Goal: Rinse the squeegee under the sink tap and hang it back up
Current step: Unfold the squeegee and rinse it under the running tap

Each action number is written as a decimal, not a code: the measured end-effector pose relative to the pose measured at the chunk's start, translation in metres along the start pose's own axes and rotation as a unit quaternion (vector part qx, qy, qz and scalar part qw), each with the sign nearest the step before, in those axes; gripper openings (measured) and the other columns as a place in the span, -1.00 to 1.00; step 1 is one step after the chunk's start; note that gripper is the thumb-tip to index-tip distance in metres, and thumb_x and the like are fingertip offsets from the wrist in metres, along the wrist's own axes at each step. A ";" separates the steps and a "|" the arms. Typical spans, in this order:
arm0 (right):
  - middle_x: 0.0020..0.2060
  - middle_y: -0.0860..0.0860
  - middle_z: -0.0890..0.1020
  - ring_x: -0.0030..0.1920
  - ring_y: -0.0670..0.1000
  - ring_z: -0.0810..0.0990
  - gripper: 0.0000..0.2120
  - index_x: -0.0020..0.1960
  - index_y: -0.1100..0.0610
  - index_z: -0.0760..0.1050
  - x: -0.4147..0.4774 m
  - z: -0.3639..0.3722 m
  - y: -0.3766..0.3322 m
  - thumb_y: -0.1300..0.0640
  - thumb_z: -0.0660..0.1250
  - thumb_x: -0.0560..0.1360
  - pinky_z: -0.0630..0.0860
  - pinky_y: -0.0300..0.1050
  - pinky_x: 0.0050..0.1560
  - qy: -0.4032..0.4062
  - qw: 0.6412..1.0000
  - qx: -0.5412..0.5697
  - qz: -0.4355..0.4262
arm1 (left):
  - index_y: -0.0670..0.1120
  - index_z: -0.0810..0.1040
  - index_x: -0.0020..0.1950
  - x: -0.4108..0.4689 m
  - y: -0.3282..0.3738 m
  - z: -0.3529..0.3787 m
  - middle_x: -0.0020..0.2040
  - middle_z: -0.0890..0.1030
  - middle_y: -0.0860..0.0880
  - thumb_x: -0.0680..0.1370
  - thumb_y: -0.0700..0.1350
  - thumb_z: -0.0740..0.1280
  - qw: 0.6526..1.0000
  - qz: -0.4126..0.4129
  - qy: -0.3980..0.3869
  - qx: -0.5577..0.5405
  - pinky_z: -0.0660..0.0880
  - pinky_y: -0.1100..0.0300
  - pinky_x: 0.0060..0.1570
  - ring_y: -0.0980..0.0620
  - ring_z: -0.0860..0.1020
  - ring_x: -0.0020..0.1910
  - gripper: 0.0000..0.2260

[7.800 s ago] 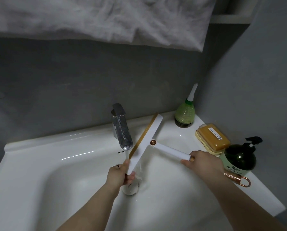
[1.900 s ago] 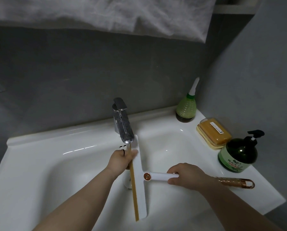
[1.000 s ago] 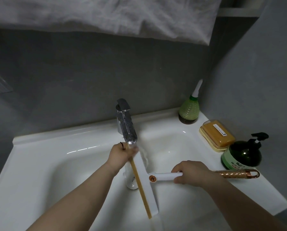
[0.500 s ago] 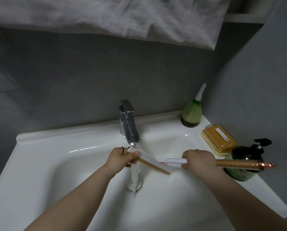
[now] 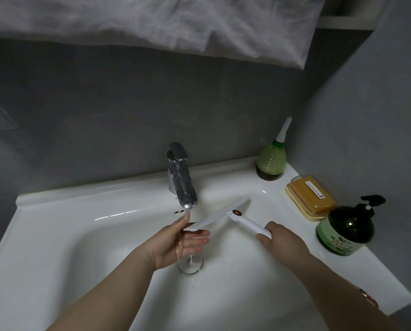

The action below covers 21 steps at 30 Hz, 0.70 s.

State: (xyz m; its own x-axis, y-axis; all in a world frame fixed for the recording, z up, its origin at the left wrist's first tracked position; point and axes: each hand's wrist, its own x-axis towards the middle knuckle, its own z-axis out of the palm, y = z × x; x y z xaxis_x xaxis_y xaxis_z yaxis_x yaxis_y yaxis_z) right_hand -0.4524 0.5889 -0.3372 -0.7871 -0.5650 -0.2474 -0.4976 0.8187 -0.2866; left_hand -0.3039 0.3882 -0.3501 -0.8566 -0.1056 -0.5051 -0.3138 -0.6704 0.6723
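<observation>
The white squeegee [image 5: 220, 215] lies tilted over the white sink basin [image 5: 80, 237], its blade running from under the chrome tap [image 5: 182, 181] up to the right. Water runs from the tap onto the blade's near end. My left hand [image 5: 180, 242] sits under that end, wet, fingers spread, the thumb touching the blade's tip. My right hand [image 5: 282, 240] is closed around the white handle; the copper end of the handle shows past my wrist at the sink's right edge.
A green squeeze bottle [image 5: 272, 161], a yellow soap dish with an orange bar [image 5: 310, 198] and a dark green pump bottle [image 5: 346, 231] stand along the right rim. A grey cloth [image 5: 152, 22] hangs overhead. Grey walls close in behind and on the right. The drain [image 5: 190, 265] lies below my left hand.
The squeegee has turned so its blade now points up to the right with its flat white face up. My left hand has opened under the blade's end. My right hand has slid back.
</observation>
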 end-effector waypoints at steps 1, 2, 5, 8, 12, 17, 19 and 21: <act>-0.15 -0.03 0.44 -0.17 -0.05 0.43 -0.71 0.08 0.15 0.39 -0.002 0.000 0.001 -0.06 0.14 0.55 0.32 -0.22 -0.15 0.001 1.000 -0.001 -0.005 | -0.22 0.59 -0.14 0.002 -0.001 0.000 -0.32 0.66 -0.11 0.59 -0.04 0.10 1.000 0.001 0.006 0.018 0.60 0.28 -0.35 0.04 0.61 -0.40 -0.64; -0.14 -0.04 0.43 -0.16 -0.05 0.43 -0.72 0.09 0.14 0.38 -0.003 0.000 0.002 -0.05 0.14 0.55 0.32 -0.22 -0.15 0.003 1.000 -0.003 -0.010 | -0.23 0.60 -0.19 0.003 -0.002 0.000 -0.37 0.62 -0.10 0.58 -0.13 0.13 0.999 -0.004 0.015 0.036 0.55 0.27 -0.35 0.04 0.51 -0.43 -0.69; -0.13 -0.04 0.43 -0.16 -0.06 0.43 -0.82 -0.02 0.08 0.30 -0.008 0.000 0.004 -0.04 0.16 0.55 0.33 -0.23 -0.15 0.009 1.000 0.003 -0.020 | -0.20 0.53 -0.26 0.007 -0.009 0.003 -0.52 0.57 -0.04 0.56 -0.20 0.19 0.989 -0.035 0.063 0.126 0.34 0.27 -0.41 0.03 0.36 -0.45 -0.76; -0.14 -0.06 0.42 -0.17 -0.06 0.43 -0.83 -0.06 0.02 0.22 -0.010 0.001 0.001 -0.03 0.19 0.54 0.32 -0.25 -0.17 0.015 0.999 0.013 -0.036 | -0.14 0.44 -0.31 0.011 -0.011 0.017 -0.53 0.50 -0.04 0.52 0.07 0.26 0.951 -0.048 0.170 0.255 0.33 0.29 -0.51 0.02 0.43 -0.53 -0.68; -0.14 -0.06 0.43 -0.16 -0.07 0.44 -0.83 -0.05 0.01 0.23 -0.009 0.002 -0.002 -0.03 0.20 0.53 0.36 -0.23 -0.13 0.021 0.998 0.033 -0.045 | -0.12 0.36 -0.38 0.018 -0.010 0.027 -0.37 0.39 -0.06 0.54 0.12 0.14 0.893 0.010 0.276 0.355 0.29 0.25 -0.46 0.02 0.38 -0.42 -0.60; -0.14 -0.05 0.45 -0.15 -0.08 0.46 -0.75 0.12 0.09 0.33 -0.006 0.003 -0.001 -0.04 0.19 0.53 0.42 -0.22 -0.07 0.027 0.999 0.035 -0.024 | -0.07 0.51 -0.11 0.014 -0.012 0.022 -0.21 0.50 -0.09 0.60 -0.15 0.05 0.905 0.108 0.195 0.362 0.37 0.27 -0.33 -0.01 0.46 -0.27 -0.74; -0.14 -0.05 0.46 -0.14 -0.07 0.48 -0.73 0.13 0.10 0.33 -0.004 0.004 -0.003 -0.04 0.19 0.53 0.47 -0.19 -0.03 0.034 0.998 0.043 -0.018 | -0.10 0.36 0.34 0.014 -0.017 0.020 0.19 0.50 -0.13 0.61 -0.15 0.05 0.882 0.121 0.178 0.419 0.38 0.24 0.06 -0.07 0.48 0.15 -0.68; -0.14 -0.04 0.47 -0.14 -0.06 0.50 -0.73 0.13 0.10 0.33 -0.004 0.005 -0.005 -0.05 0.18 0.53 0.50 -0.16 0.00 0.030 0.999 0.040 -0.020 | -0.12 0.10 0.48 0.015 -0.025 0.016 0.43 0.30 -0.09 0.61 -0.11 0.06 0.824 0.125 0.160 0.529 0.24 0.27 0.27 -0.05 0.32 0.38 -0.56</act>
State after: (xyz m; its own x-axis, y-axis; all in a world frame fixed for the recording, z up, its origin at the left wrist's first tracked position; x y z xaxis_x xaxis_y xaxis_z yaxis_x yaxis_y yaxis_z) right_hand -0.4452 0.5868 -0.3397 -0.7895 -0.5872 -0.1787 -0.5000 0.7841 -0.3678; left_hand -0.3156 0.4152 -0.3658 -0.8500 -0.4446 -0.2826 -0.4702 0.3984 0.7875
